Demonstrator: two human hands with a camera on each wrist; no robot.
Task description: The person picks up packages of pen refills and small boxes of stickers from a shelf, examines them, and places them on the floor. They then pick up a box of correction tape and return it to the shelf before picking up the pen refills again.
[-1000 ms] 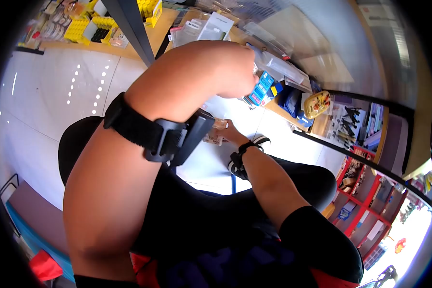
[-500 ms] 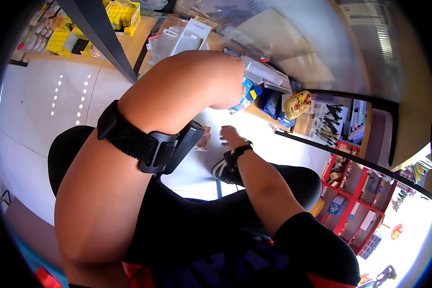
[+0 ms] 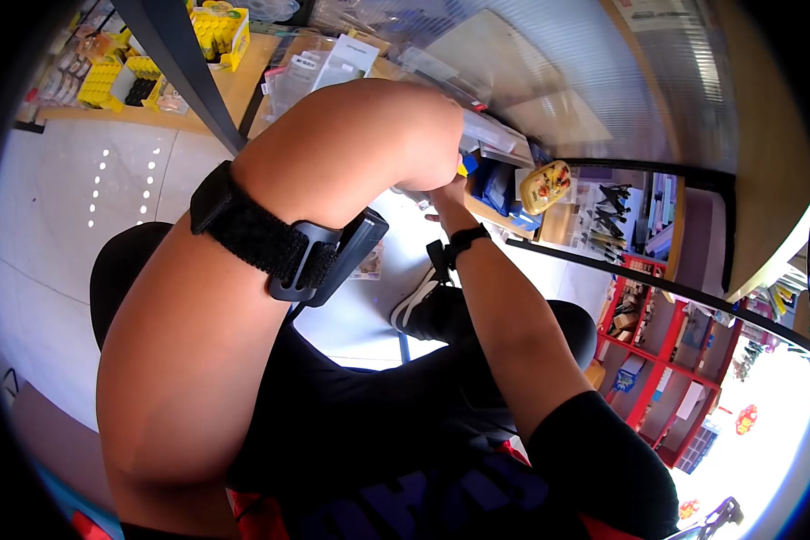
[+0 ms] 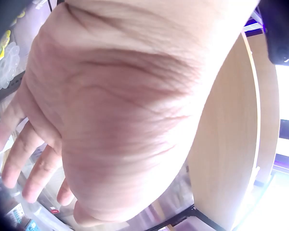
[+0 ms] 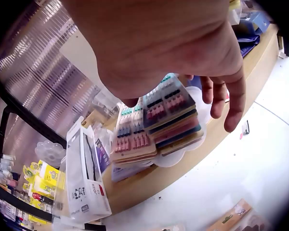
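My left hand [image 3: 441, 144] reaches over the shelf from the left. In the left wrist view its palm faces the camera; the fingers [image 4: 43, 168] stretch toward clear packages, and nothing shows between them. The right hand [image 5: 178, 53] has come in beside it, close over a stack of cards [image 5: 171, 108]. These cards carry rows of small pink and dark items. The thumb tip overlaps the stack's upper edge, while the other fingers [image 5: 236, 106] hang loosely at its right. A second, paler stack [image 5: 130, 139] lies alongside. Under them a white scalloped tray [image 5: 202, 134] shows.
A tall white box [image 5: 86, 178] stands left of the cards. Yellow boxes [image 3: 220, 36] are at the shelf's far left. A gold oval tin [image 3: 546, 186] sits to the right. A flat pack [image 3: 369, 263] lies on the floor below. Red shelving [image 3: 666, 351] stands further right.
The right hand let go of the pack low down and rose to the shelf beside the left hand. The blue card stack seen earlier is hidden behind the hands in the head view.
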